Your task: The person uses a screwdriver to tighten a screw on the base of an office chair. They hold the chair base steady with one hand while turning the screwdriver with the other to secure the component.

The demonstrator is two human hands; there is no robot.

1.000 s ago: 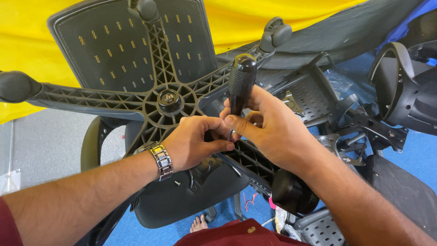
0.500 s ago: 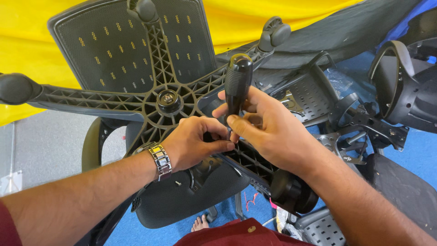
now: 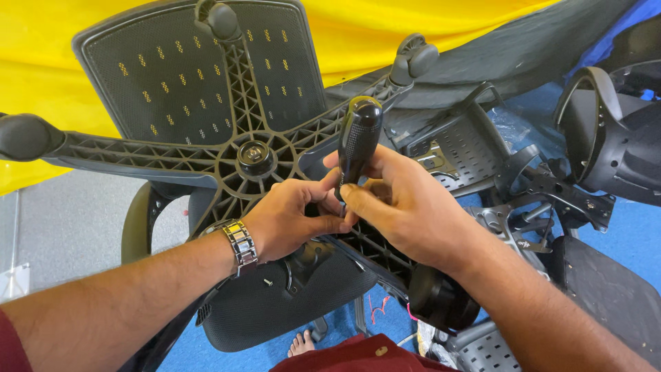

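Screwdriver [image 3: 359, 138], black, ribbed handle, upright over the near arm of an upturned chair base [image 3: 206, 153], just beside and right of the hub [image 3: 253, 156]. Shaft hidden behind the fingers; tip not visible. Clenched round the lower handle: right hand [image 3: 406, 207], thumb across the front, fingers wrapped behind. Pinched together at the foot of the handle, touching the right thumb: left hand [image 3: 292, 217], fingertips [image 3: 337, 222] closed on something too small to make out, perhaps the shaft itself; cannot tell which. Metal link watch [image 3: 239, 242] on the left wrist.

Base: dark plastic star of ribbed arms, casters [image 3: 413, 58] at the far ends, one large caster [image 3: 441, 297] at the near end just under the right wrist. Under the base, near edge: black seat cushion [image 3: 275, 303], a small screw [image 3: 266, 281] lying on it below the watch. Behind the base, far left: mesh chair back [image 3: 172, 76] leaning against a yellow sheet [image 3: 41, 62]. Right of the hands: perforated black panel [image 3: 461, 148], metal seat mechanism [image 3: 544, 193], curved black armrest part [image 3: 606, 131] at the right edge. Blue floor [image 3: 633, 227] beneath, bare toes [image 3: 300, 340] at the bottom edge beside a dark red garment [image 3: 365, 355].
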